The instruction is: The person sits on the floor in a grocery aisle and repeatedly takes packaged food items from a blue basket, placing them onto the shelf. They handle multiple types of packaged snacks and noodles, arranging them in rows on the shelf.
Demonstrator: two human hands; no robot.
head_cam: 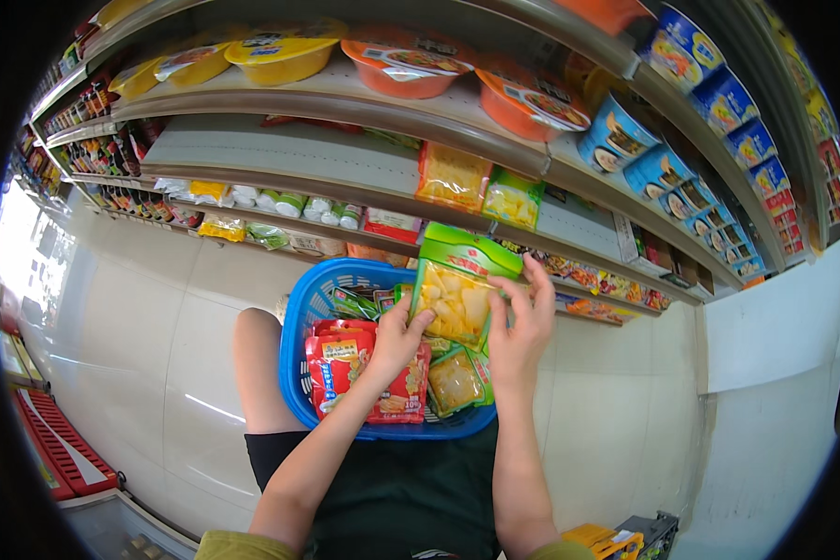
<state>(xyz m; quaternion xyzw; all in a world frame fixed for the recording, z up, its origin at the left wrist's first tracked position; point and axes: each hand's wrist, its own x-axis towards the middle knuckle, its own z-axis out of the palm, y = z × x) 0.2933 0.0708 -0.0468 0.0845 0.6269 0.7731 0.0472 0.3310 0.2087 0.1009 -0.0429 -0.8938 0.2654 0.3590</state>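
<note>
In my left hand is a clear-fronted green packet of yellowish, pickle-like pieces, pinched at its lower left side. Fingers spread, my right hand is at the packet's right edge, with fingertips touching or very close to it. Below the packet, a blue plastic basket rests at my lap. Red food packets fill its left and front part. On its right lies another green-edged packet with a clear window. Several small dark green packets are at the back, partly hidden by the held packet.
Ahead, a shelf holds an orange packet and a green packet. Above are yellow bowls, orange bowls and blue cups. A white panel stands right, a red crate left.
</note>
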